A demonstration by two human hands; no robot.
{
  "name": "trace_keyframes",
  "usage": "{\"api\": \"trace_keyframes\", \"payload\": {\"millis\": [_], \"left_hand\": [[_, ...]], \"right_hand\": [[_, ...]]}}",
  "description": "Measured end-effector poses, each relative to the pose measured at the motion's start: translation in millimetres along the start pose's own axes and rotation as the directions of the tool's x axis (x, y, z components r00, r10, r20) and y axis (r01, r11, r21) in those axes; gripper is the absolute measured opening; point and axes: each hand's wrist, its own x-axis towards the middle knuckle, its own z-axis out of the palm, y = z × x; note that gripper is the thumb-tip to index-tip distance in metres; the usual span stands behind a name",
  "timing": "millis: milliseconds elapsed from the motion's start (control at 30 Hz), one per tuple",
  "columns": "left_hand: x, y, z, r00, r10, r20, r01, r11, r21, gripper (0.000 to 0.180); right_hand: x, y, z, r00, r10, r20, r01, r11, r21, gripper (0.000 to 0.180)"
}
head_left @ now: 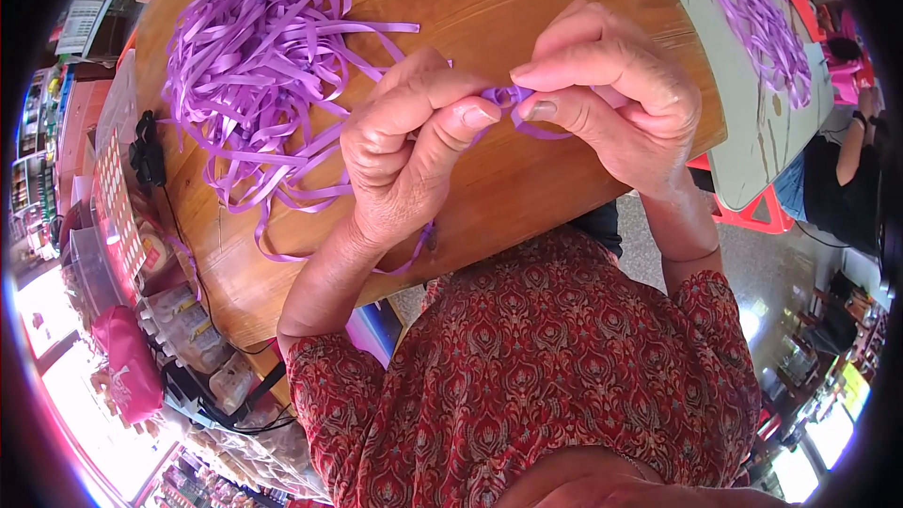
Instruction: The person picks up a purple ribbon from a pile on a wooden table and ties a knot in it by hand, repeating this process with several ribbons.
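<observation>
Between my two hands, above the wooden table, is a purple ribbon (pixel 509 95) with a small loop or knot at its middle. My left hand (pixel 414 132) pinches one side of it between thumb and forefinger. The other side is pinched by my right hand (pixel 616 89), thumb below and forefinger above. A short curve of ribbon hangs under the right fingertips. Left of my left hand lies a large tangled pile of purple ribbons (pixel 263 75), with some strands trailing behind my left wrist toward the table's near edge.
The wooden table (pixel 564 183) ends near my body. At right, a pale table (pixel 696 14) carries more purple ribbons (pixel 762 33), with a red stool (pixel 752 212) below and another person's arm (pixel 854 146) nearby. A black cord (pixel 179 226), packaged goods and a pink pouch (pixel 127 362) are at left.
</observation>
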Motion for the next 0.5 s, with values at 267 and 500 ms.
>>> {"api": "trace_keyframes", "payload": {"millis": [267, 500], "left_hand": [[2.2, 1.3, -3.8, 0.996, 0.041, 0.084, -0.056, 0.981, 0.187, 0.013], [2.3, 4.6, -2.2, 0.995, 0.036, 0.089, -0.053, 0.979, 0.196, 0.015]], "right_hand": [[0.2, -2.4, -0.3, 0.999, -0.036, 0.016, 0.037, 0.995, -0.088, 0.024], [2.3, -4.7, -5.7, 0.990, -0.122, 0.066, 0.132, 0.974, -0.186, 0.022]]}}
